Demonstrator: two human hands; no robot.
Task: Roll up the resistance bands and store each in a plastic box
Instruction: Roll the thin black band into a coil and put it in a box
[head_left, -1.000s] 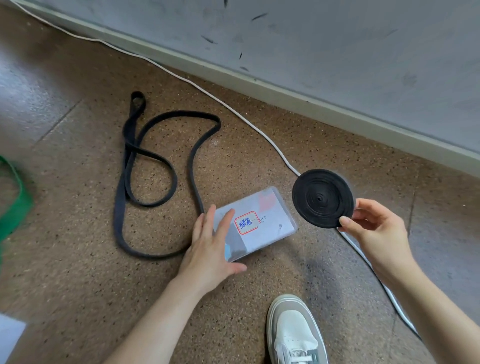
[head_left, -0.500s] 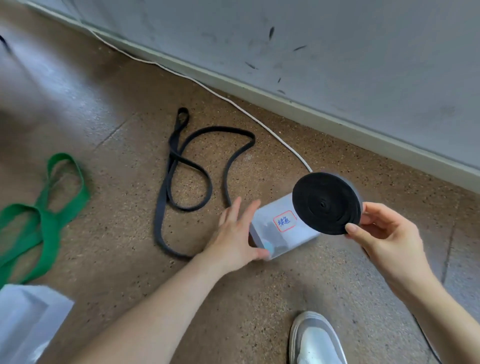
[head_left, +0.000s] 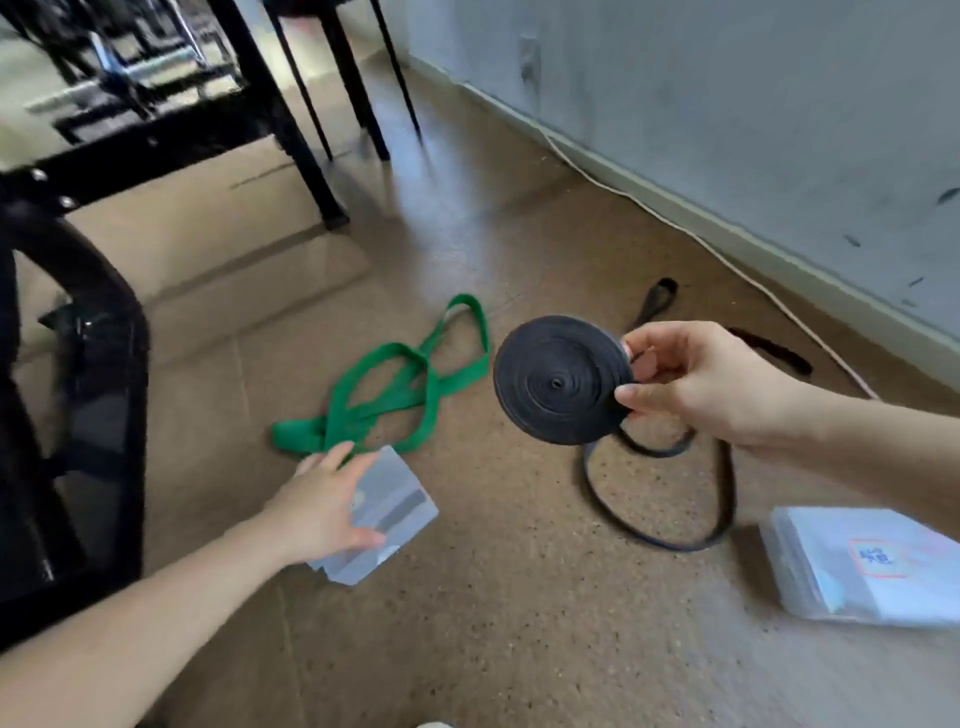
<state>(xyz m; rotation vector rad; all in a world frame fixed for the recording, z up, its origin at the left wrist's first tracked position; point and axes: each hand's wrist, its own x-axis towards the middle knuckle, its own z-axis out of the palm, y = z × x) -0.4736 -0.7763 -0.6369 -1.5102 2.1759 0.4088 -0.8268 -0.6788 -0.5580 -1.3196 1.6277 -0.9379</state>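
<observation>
The right hand (head_left: 696, 384) holds the rolled black band (head_left: 561, 379) up in the air. Thumb and fingertips pinch its right rim, and its flat spiral face is turned to the camera. The roll hangs above the floor (head_left: 493, 597), between the green band (head_left: 384, 395) and the loose black band (head_left: 722, 499).

The left hand (head_left: 322, 509) is low at the left, fingers straight and spread over a clear plastic box (head_left: 400, 512) that lies on the brown speckled floor. The thumb rests on the box's near part, and no finger curls round it. The box's far corner lies right by the green band, which sprawls in loose crossed loops.

The loose black band lies unrolled in 1 long loop, partly hidden behind the roll and the right hand. A 2nd plastic box (head_left: 872, 566), with a red-outlined label, sits at the right edge near that loop. A white cable (head_left: 675, 223) runs along the foot of the grey wall (head_left: 727, 104). Black table legs (head_left: 306, 156) stand at the far left. A black chair frame (head_left: 104, 389) fills the left edge, with a beige sheet (head_left: 208, 260) on the floor behind it.
</observation>
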